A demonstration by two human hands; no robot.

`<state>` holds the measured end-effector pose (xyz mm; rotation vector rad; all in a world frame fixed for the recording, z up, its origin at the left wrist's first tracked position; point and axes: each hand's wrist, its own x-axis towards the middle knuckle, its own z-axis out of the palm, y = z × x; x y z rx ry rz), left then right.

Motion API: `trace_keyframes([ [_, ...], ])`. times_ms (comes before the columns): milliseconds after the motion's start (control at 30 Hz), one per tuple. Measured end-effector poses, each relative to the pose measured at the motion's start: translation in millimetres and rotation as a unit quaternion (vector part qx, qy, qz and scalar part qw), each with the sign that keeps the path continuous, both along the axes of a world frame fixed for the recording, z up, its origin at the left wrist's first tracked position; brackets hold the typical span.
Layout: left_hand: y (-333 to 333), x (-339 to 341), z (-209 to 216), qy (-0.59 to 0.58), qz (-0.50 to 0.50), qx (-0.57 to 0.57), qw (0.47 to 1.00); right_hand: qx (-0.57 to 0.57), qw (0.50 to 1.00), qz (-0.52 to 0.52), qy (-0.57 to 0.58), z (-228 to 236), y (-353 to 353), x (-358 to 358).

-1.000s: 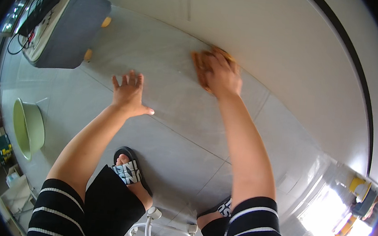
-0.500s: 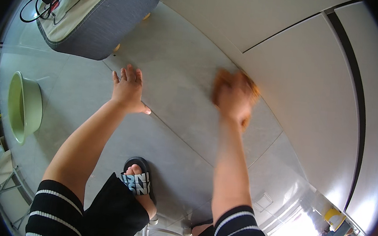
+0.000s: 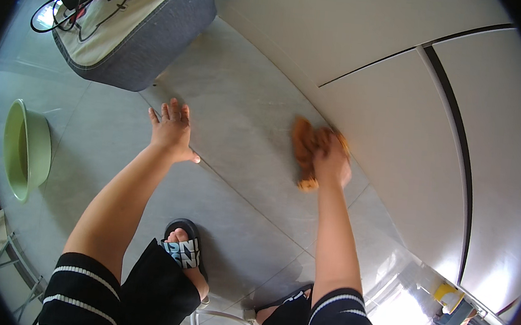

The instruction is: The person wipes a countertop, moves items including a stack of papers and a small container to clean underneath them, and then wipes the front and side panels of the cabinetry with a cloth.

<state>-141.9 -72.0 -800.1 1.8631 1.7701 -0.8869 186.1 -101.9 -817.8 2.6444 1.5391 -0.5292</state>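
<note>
A bunched brown cloth (image 3: 304,146) lies on the grey tiled floor (image 3: 239,123), close along the foot of the white cabinet. Pressing down on it, my right hand (image 3: 334,160) is closed over its right side, a little blurred. My left hand (image 3: 171,132) rests on the tiles with its fingers spread and holds nothing. A dark tile joint runs past its thumb toward the lower right.
White cabinet doors (image 3: 396,125) rise along the right. A grey fabric ottoman (image 3: 146,45) with black cables (image 3: 78,4) on it stands at upper left. A green basin (image 3: 37,147) is at left. My sandalled foot (image 3: 182,243) is below.
My right hand and the brown cloth have moved down and slightly right along the cabinet's foot. The left hand stays planted. The whole view has shifted a little.
</note>
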Motion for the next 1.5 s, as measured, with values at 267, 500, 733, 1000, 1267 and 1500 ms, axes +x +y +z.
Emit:
trace_keyframes([
  [267, 5, 7, -6, 0.015, 0.001, 0.003, 1.0, -0.006, 0.998, -0.022, -0.061, -33, 9, -25],
  [500, 5, 9, -2, 0.002, 0.005, 0.004, 1.0, -0.016, 0.974, 0.153, 0.166, -2, 149, -159],
  [733, -2, 0, -2, 0.006, 0.017, 0.006, 1.0, -0.111, 0.98, 0.031, 0.161, 28, 53, -44],
  [1000, 2, 11, -3, 0.023, 0.011, 0.002, 1.0, 0.027, 0.928, -0.329, -0.171, -32, -165, 203],
  [1267, 2, 16, -6, 0.043, 0.012, 0.007, 0.999, 0.087, 0.983, -0.026, -0.159, -63, -93, 55],
  [1500, 3, 22, -6, 0.043, -0.003, 0.011, 0.999, 0.097, 0.955, 0.261, 0.105, -48, -95, -105],
])
